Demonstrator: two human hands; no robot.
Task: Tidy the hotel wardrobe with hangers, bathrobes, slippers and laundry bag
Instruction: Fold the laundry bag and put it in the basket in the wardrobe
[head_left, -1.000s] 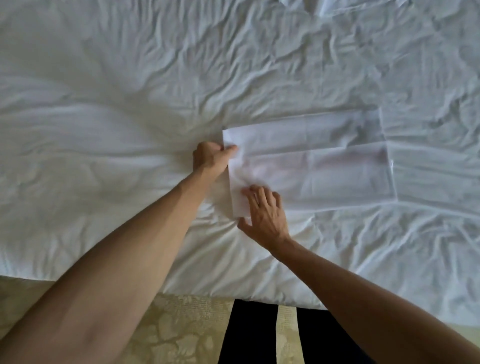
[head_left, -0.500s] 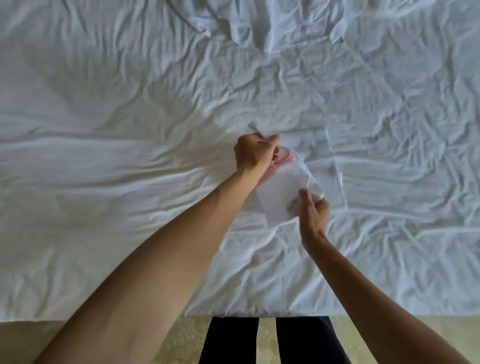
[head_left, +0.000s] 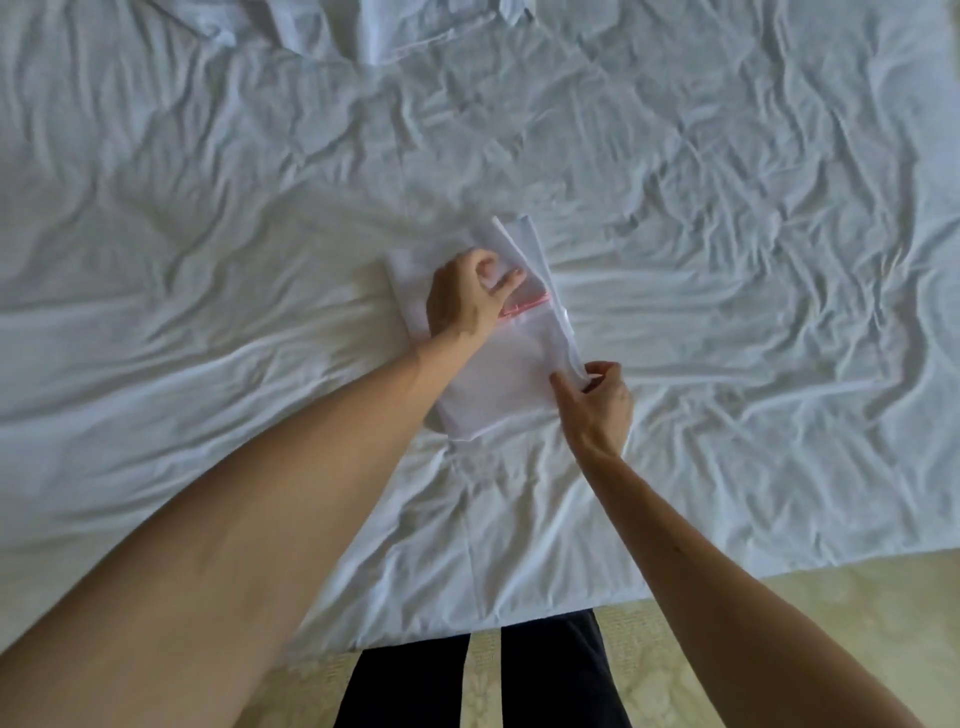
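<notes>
A white plastic laundry bag (head_left: 509, 374) with a thin red strip lies folded into a narrow rectangle in the middle of the bed. My left hand (head_left: 467, 293) rests on its far half with the fingers curled over the fold. My right hand (head_left: 597, 400) pinches the bag's near right corner between thumb and fingers. The bag's left edge is hidden under my left forearm.
The bed sheet (head_left: 208, 291) is white and heavily wrinkled. More crumpled white fabric (head_left: 395, 31) lies at the far edge. The bed's near edge meets a pale patterned carpet (head_left: 779, 623), where my dark trouser legs (head_left: 483, 675) stand.
The bag lay stretched out to the right. Both hands lifted its left end and folded it over, and it now lies as a shorter, narrower packet. The view has shifted toward the bed.
</notes>
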